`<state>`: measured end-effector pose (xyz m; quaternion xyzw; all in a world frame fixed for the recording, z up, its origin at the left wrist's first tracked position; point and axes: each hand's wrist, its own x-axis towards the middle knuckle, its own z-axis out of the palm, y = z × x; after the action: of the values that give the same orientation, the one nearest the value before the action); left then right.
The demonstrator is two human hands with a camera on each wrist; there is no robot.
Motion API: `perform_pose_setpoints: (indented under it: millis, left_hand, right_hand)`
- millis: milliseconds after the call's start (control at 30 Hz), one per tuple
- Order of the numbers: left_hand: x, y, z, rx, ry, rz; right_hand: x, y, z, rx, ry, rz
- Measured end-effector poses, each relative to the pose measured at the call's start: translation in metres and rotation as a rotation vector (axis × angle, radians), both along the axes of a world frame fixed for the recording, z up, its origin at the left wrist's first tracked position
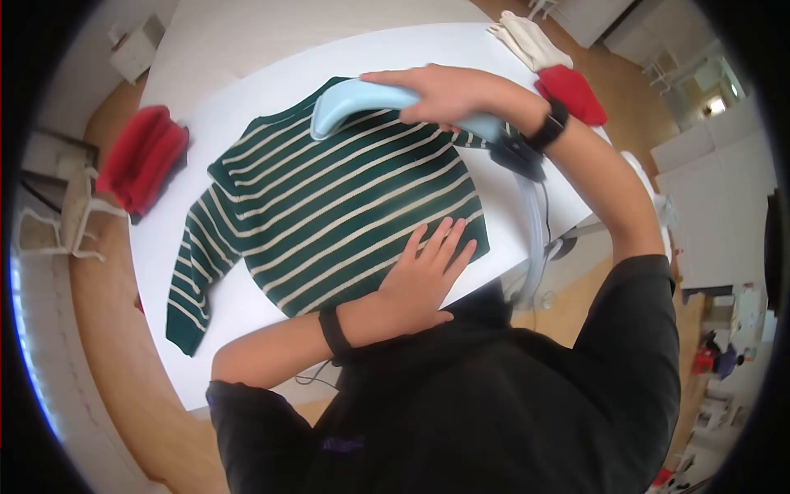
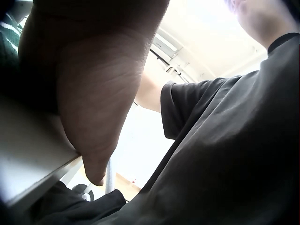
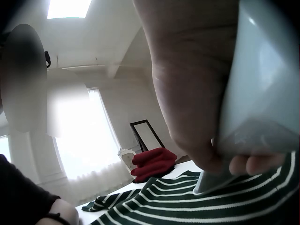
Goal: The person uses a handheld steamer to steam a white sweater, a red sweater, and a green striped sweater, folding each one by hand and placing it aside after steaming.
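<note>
A dark green sweater (image 1: 354, 198) with cream stripes lies spread on a white table (image 1: 247, 90), one sleeve stretched toward the near left. My right hand (image 1: 448, 92) grips the handle of a light blue garment steamer (image 1: 354, 100), whose head rests over the sweater's upper part near the collar. In the right wrist view, fingers curl under the steamer's body (image 3: 262, 84), and its head's edge is right at the striped knit. With fingers spread, my left hand (image 1: 420, 276) rests on the sweater's lower edge near my body. The left wrist view shows that hand's thumb side (image 2: 98, 103) at the table edge.
A folded red garment (image 1: 144, 160) sits at the table's left edge. Another red cloth (image 1: 572, 95) and a cream cloth (image 1: 531, 41) lie at the far right corner. A grey hose (image 1: 533, 230) hangs down off the table's right side. A white chair (image 1: 70, 218) stands left.
</note>
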<state>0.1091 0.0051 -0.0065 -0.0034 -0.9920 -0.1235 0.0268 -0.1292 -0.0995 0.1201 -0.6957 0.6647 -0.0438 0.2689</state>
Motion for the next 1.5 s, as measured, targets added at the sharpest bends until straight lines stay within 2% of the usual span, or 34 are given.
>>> perform_pose_setpoints:
  millis: [133,200,300,333,400,433,467,533,700,867,1000,1100,1233,1367,1400,1500]
  left_hand:
    - [-0.001,0.0,0.001,-0.019,0.005,-0.013]
    - [0.0,0.0,-0.002,-0.015,0.023,-0.014]
    - [0.0,-0.001,-0.002,-0.012,0.006,-0.024]
    - [0.0,-0.001,-0.002,-0.003,-0.001,-0.024]
    - [0.001,-0.002,-0.002,0.016,-0.006,-0.03]
    - [0.001,-0.002,-0.002,0.013,-0.002,-0.022]
    - [0.001,-0.002,-0.002,0.008,-0.002,-0.022]
    - [0.001,-0.002,-0.003,0.009,0.014,-0.019]
    - [-0.001,-0.004,0.002,0.041,-0.054,-0.055]
    - [-0.003,-0.007,0.005,0.085,-0.077,-0.078]
    - [-0.006,-0.006,0.008,0.069,-0.117,-0.082]
    - [-0.006,-0.006,0.009,0.059,-0.119,-0.094]
    - [-0.006,-0.004,0.008,0.052,-0.092,-0.064]
    - [-0.005,-0.006,0.008,0.071,-0.092,-0.076]
    - [-0.005,-0.007,0.007,0.087,-0.089,-0.069]
    - [-0.004,-0.008,0.005,0.136,-0.077,-0.062]
  right_hand:
    - [0.009,0.009,0.013,-0.013,0.084,0.009]
    - [0.002,0.037,0.026,-0.009,0.023,0.012]
    - [-0.018,0.093,0.043,-0.004,0.073,-0.004]
    - [-0.018,0.113,0.056,0.053,0.086,-0.065]
    - [-0.033,0.152,0.062,-0.019,0.138,-0.09]
    - [-0.036,0.163,0.066,0.015,0.066,-0.174]
    - [-0.04,0.172,0.066,0.012,0.074,-0.166]
    - [-0.05,0.184,0.064,0.137,0.115,-0.377]
    - [-0.081,0.165,0.043,0.157,0.034,-0.345]
    - [-0.103,0.1,0.02,0.089,0.05,-0.269]
    - [-0.099,0.048,0.014,0.104,0.126,-0.241]
    - [-0.097,0.029,0.015,0.072,0.096,-0.23]
    - [-0.105,0.039,0.017,0.057,0.044,-0.215]
    - [-0.104,0.109,0.035,-0.05,0.012,-0.344]
    - [-0.097,0.128,0.05,-0.006,0.025,-0.38]
    - [-0.094,0.183,0.055,0.006,-0.059,-0.489]
